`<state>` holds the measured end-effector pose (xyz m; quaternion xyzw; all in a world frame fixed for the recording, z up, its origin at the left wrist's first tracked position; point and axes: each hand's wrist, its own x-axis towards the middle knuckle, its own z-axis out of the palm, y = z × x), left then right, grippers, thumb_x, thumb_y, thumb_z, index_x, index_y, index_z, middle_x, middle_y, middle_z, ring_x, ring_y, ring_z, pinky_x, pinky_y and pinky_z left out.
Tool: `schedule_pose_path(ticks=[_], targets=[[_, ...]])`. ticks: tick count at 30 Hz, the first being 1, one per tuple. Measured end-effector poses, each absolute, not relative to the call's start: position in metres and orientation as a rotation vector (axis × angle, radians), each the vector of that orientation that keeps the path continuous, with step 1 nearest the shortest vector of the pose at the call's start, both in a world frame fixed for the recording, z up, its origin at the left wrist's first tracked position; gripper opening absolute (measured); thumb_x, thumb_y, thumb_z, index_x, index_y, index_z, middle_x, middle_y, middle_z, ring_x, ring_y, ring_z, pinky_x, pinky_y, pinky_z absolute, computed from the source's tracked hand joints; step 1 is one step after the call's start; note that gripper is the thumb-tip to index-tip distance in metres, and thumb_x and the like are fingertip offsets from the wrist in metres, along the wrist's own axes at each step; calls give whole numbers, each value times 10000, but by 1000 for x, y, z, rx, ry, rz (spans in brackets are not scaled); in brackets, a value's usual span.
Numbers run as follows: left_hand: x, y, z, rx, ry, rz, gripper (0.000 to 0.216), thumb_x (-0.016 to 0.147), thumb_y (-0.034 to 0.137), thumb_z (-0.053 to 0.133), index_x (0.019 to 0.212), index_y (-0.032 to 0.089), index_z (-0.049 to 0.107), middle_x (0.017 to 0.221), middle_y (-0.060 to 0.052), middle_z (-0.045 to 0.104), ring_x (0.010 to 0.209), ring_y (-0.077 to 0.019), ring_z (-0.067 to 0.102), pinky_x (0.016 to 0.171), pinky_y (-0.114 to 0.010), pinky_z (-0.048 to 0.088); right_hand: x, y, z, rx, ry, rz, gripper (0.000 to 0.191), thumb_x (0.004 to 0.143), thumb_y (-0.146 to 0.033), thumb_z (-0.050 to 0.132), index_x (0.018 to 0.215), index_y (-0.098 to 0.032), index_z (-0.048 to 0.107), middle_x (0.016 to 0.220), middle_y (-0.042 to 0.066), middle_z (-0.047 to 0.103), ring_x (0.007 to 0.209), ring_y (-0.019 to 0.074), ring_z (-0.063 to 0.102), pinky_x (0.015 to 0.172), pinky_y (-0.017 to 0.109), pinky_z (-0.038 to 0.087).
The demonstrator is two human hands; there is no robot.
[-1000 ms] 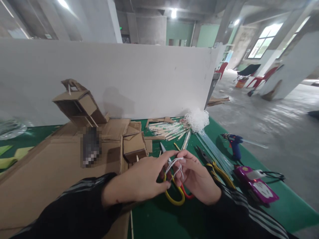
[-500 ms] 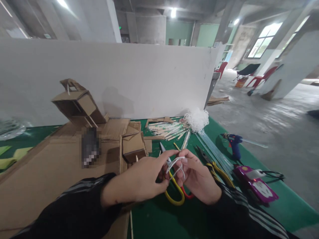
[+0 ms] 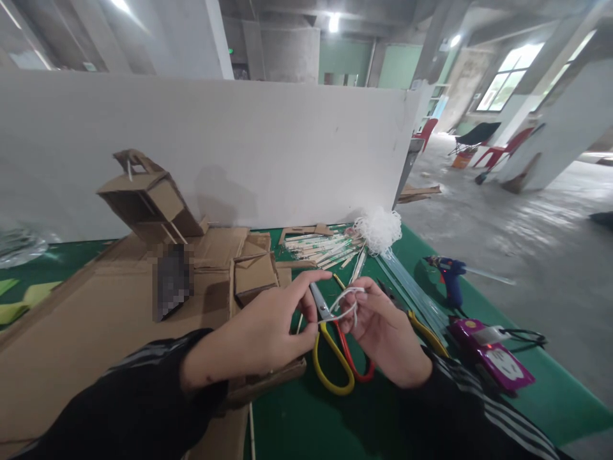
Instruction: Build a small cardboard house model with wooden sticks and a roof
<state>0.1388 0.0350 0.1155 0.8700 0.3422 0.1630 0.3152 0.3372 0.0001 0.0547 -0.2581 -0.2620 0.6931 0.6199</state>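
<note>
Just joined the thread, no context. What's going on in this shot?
A person in black striped sleeves is working a short white string between both hands above a green table. The left hand pinches one end and the right hand holds the looped part. Scissors with yellow and red handles lie on the table right under the hands, untouched. Cardboard pieces sit to the left, with pliers and a blue glue gun to the right.
</note>
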Motion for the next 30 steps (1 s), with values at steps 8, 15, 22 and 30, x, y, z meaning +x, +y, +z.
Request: schedule_pose_path(ticks=[8,15,22,30], targets=[[136,38,112,2232,869,546,605,858,142,532,1407,308,341,851,33,581,757,-124,595,728,-270,496,331,2,37,-1021,-989,1297,332,808,-210,677,1129,-256,609,1069,21,592,792,146,607,621,266,544],[132,42,114,2198,866,549,567,885,189,527,1418,279,353,861,13,556,747,-127,586,721,-276,524,332,-10,40,-1163,-1647,757,445,879,-143,579,1289,-315,586,1476,65,399,1413,270,338,1169,469,273],[133,40,118,2153,836,506,534,882,210,537,1392,296,404,839,21,552,757,-131,593,776,-302,533,327,-9,42,-967,-1617,1011,190,930,-252,618,1111,-262,675,1309,75,603,1286,246,513,1108,407,360],[130,43,116,2157,837,506,549,878,212,538,1397,315,390,864,21,571,758,-127,599,721,-276,514,327,-8,39,-934,-1370,1316,154,913,-352,669,886,-200,667,879,16,684,830,139,616,788,250,470]])
